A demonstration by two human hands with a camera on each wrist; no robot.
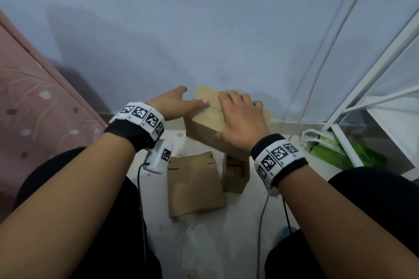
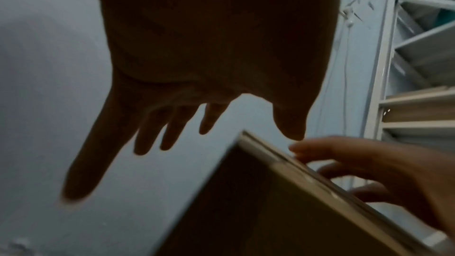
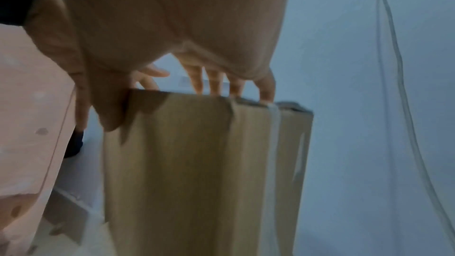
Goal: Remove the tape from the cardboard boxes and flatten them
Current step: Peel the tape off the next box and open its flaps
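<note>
Reaches forward with both bare forearms, left forearm [image 1: 68, 199] and right forearm [image 1: 340, 206], each banded at the wrist in black with white blocks of printed square markers. Faces a blue-grey wall [image 1: 204, 41] with thin cables [image 1: 328, 41] hanging down its right part. Sits over a pale floor [image 1: 204, 244], black-clad legs on either side. Has pink patterned bedding [image 1: 34, 97] on the left and a white shelf frame [image 1: 374, 88] on the right, with a green bag [image 1: 353, 156] at the frame's foot. Holds the closed cardboard box [image 1: 204, 124] close to the wall, tilted, its near end above two other pieces on the floor; cannot tell whether it rests on them. Grasps that box with the right hand [image 1: 240, 120]: palm over the top, fingers curled over the far edge, thumb down the near side, as the right wrist view confirms [image 3: 172, 17]. Keeps the left hand [image 1: 179, 103] released, fingers straight and thumb spread, one fingertip laid on the box top beside the centre seam; appears in the left wrist view [image 2: 197, 46] dark and splayed above the box corner [image 2: 246, 211]. Shows a pale glossy strip [image 3: 274, 143], apparently tape, running along the box face [image 3: 184, 163]. Leaves a flattened box [image 1: 195, 186] lying on the floor between the knees, touching a small open box [image 1: 235, 174] just to its right.
</note>
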